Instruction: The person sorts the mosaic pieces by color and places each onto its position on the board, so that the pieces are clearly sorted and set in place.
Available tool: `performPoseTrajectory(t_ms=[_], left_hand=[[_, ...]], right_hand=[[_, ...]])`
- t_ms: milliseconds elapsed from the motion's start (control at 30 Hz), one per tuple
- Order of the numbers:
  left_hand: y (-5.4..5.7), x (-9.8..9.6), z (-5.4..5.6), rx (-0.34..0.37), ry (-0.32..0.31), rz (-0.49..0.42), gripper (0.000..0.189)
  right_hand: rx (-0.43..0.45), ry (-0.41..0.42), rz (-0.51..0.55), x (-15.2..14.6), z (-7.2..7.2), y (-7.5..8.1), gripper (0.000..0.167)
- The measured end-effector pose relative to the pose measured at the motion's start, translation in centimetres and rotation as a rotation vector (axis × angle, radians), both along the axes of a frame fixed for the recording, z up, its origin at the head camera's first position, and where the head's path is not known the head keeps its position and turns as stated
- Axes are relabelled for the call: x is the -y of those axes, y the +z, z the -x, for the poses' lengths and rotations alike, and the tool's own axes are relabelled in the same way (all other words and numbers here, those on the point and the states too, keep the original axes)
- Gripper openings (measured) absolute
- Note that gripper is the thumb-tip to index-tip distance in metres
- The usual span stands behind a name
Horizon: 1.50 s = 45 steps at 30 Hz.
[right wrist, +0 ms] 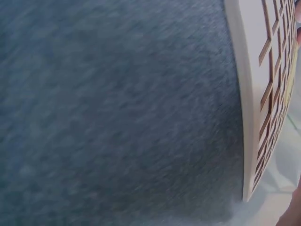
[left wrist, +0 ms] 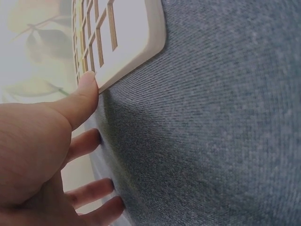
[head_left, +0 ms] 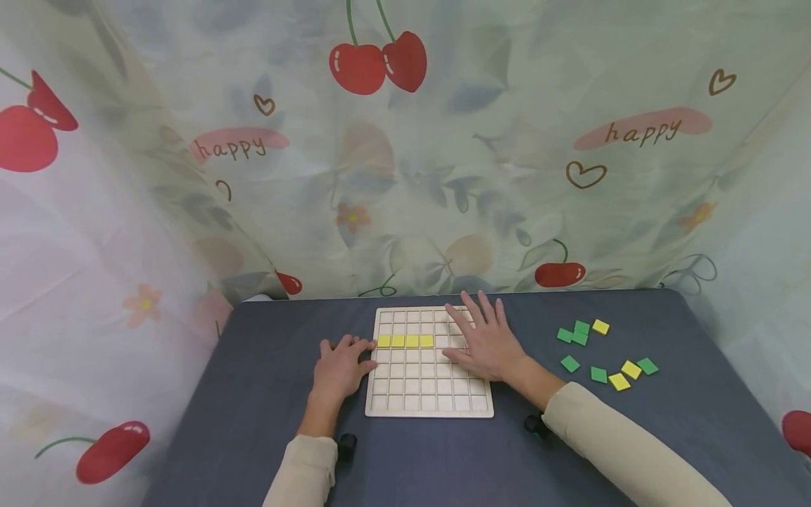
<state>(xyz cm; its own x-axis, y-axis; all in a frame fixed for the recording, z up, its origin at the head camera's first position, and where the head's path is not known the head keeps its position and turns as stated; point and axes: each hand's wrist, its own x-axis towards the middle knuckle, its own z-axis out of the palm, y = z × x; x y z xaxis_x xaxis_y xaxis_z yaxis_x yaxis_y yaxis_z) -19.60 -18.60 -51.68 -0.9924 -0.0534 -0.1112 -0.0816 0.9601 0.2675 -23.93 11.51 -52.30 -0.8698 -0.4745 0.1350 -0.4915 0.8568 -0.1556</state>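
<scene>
A pale wooden grid board (head_left: 405, 403) lies on the dark cloth, with several yellow square tiles (head_left: 398, 341) side by side in one row from its left edge. My left hand (head_left: 337, 367) is beside that edge. In the left wrist view its thumb (left wrist: 84, 94) touches the board's side, while the other fingers rest on the cloth, loosely bent. Over the board's right part, my right hand (head_left: 491, 345) spreads its fingers, holding nothing. It hides some cells there. Only a sliver of it shows at the border of the right wrist view, beside the board (right wrist: 249, 84).
To the right of the board lie loose green tiles (head_left: 570, 363) and yellow tiles (head_left: 619, 382), some touching one another. The dark cloth-covered table (head_left: 431, 465) ends at a patterned curtain (head_left: 443, 176) behind, with more curtain at both sides.
</scene>
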Motion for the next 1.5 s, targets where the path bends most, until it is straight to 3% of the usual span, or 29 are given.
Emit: performPoseTrajectory(t_ms=[933,1500], left_hand=[[0.2,0.2,-0.3,0.006,-0.010,-0.034,0.047],[-0.2,0.4,-0.2,0.005,-0.024,-0.030,0.046]], right_hand=[[0.029,-0.170,-0.005,-7.9,-0.4,-1.5,0.087],[0.068,-0.257,-0.044,-13.9,-1.3,-0.8,0.085]])
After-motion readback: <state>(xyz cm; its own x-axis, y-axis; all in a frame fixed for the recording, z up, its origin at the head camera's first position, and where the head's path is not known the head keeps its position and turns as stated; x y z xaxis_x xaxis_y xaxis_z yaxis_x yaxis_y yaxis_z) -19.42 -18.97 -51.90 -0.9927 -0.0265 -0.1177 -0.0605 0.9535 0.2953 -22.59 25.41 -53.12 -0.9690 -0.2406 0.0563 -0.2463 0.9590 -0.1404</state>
